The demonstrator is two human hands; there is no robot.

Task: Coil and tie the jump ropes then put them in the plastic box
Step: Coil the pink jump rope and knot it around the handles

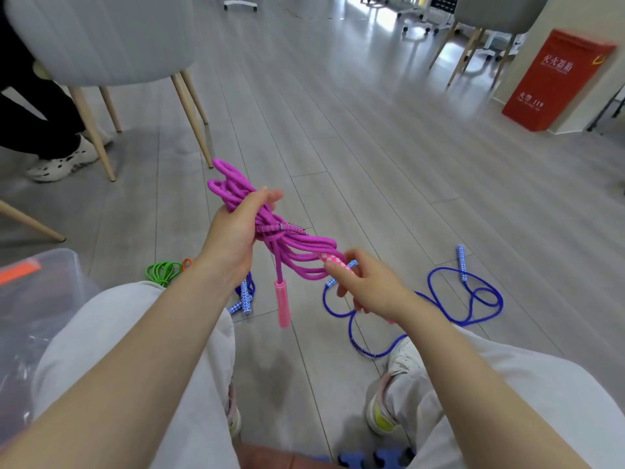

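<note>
The purple jump rope (291,243) is gathered in several loops above the floor, one pink handle (283,304) hanging down. A blue rope (439,309) lies uncoiled on the floor, and the clear plastic box (37,299) stands at the left.

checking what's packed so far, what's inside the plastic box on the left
Through the cloudy wall of the plastic box only vague dark shapes show, so no rope can be made out inside. An orange latch sits on its rim.

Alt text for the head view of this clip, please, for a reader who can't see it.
A seated person's left hand grips a coiled purple jump rope while the right hand pinches its pink checked handle. A loose blue jump rope lies on the floor, and a clear plastic box sits at left.
</note>
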